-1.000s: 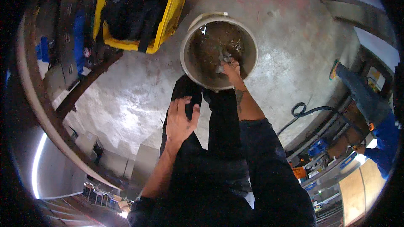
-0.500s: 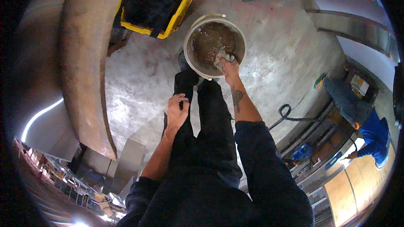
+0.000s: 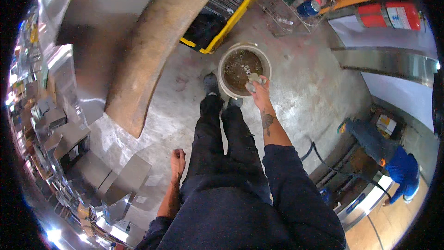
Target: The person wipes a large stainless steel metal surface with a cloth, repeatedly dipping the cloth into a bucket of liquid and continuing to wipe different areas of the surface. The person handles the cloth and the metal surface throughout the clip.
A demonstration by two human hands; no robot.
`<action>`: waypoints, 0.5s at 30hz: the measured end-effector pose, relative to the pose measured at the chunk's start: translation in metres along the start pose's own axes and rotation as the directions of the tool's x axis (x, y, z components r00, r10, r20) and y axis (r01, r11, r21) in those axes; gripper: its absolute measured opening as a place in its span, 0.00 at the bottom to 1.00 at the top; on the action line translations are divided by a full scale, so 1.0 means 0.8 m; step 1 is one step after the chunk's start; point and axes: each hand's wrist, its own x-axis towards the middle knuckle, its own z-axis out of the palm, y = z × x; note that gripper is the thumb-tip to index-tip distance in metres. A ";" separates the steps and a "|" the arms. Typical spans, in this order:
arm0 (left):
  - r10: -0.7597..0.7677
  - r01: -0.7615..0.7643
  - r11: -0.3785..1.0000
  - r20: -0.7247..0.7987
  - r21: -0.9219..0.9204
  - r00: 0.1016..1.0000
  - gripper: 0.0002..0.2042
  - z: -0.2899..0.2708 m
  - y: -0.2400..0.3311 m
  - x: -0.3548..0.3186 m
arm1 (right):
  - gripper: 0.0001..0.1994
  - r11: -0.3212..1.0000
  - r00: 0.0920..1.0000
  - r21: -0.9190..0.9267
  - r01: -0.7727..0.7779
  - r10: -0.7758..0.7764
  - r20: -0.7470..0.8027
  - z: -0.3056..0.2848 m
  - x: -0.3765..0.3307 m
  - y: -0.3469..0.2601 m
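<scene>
Since the earlier frames the left hand [image 3: 177, 159] has dropped off the thigh and hangs at the person's side, fingers curled into a loose fist, holding nothing. Right hand [image 3: 260, 90] is raised slightly above the bucket rim, fingers closed on a small pale grey object [image 3: 252, 81], which could be a rag or a sponge; cannot tell which. White bucket [image 3: 222, 78] of murky brown water stands on the concrete floor [image 3: 300, 88] just ahead of the shoes [image 3: 211, 83]. Yellow-framed bin [image 3: 221, 31] lies beyond it. Another person in blue [image 3: 397, 166] crouches far right.
</scene>
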 end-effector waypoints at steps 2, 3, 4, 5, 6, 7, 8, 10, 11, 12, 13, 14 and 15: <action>0.058 -0.058 0.998 -0.066 -0.011 0.996 0.12 -0.017 -0.023 -0.019 | 0.26 0.999 1.000 -0.037 -0.002 0.003 0.024 0.012 -0.019 -0.015; 0.117 -0.112 0.993 -0.110 0.046 0.987 0.11 -0.019 -0.003 -0.021 | 0.24 0.998 0.999 -0.066 0.003 -0.001 0.044 0.018 -0.026 -0.023; 0.171 -0.156 0.982 -0.156 0.102 0.973 0.09 -0.023 0.049 -0.027 | 0.24 0.995 0.998 -0.098 0.007 0.000 0.069 0.021 -0.032 -0.031; 0.222 -0.190 0.967 -0.198 0.169 0.955 0.08 -0.041 0.110 -0.032 | 0.25 0.992 0.996 -0.125 0.006 0.006 0.091 0.024 -0.038 -0.039; 0.423 -0.367 0.899 -0.259 0.237 0.868 0.07 -0.067 0.165 -0.025 | 0.26 0.989 0.994 -0.151 0.002 0.015 0.109 0.031 -0.044 -0.045; 0.607 -0.523 0.791 -0.298 0.318 0.737 0.06 -0.094 0.227 -0.012 | 0.26 0.983 0.998 -0.181 -0.037 0.045 0.035 0.041 -0.048 -0.053; 0.724 -0.618 0.689 -0.356 0.378 0.591 0.06 -0.122 0.300 -0.004 | 0.27 0.975 0.997 -0.210 -0.074 0.067 -0.041 0.052 -0.051 -0.060; 0.905 -0.702 0.395 -0.380 0.593 0.189 0.08 -0.194 0.417 0.027 | 0.29 0.957 0.986 -0.275 -0.089 0.045 -0.163 0.062 -0.052 -0.058; 0.904 -0.702 0.359 -0.417 0.614 0.098 0.08 -0.221 0.469 0.029 | 0.30 0.959 0.992 -0.283 -0.025 -0.012 -0.127 0.057 -0.041 -0.049; 0.922 -0.645 0.332 -0.380 0.688 0.070 0.09 -0.248 0.524 0.026 | 0.31 0.959 0.992 -0.282 0.040 -0.073 -0.106 0.046 -0.028 -0.039; 0.911 -0.655 0.356 -0.404 0.667 0.084 0.10 -0.272 0.558 0.025 | 0.32 0.951 0.990 -0.291 0.102 -0.126 -0.064 0.042 -0.021 -0.035; 0.900 -0.670 0.372 -0.426 0.642 0.092 0.11 -0.291 0.587 0.030 | 0.32 0.936 0.985 -0.332 0.114 -0.151 -0.088 0.044 -0.021 -0.037; 0.921 -0.733 0.289 -0.387 0.616 0.038 0.12 -0.307 0.612 0.032 | 0.32 0.922 0.980 -0.367 0.119 -0.170 -0.108 0.053 -0.024 -0.034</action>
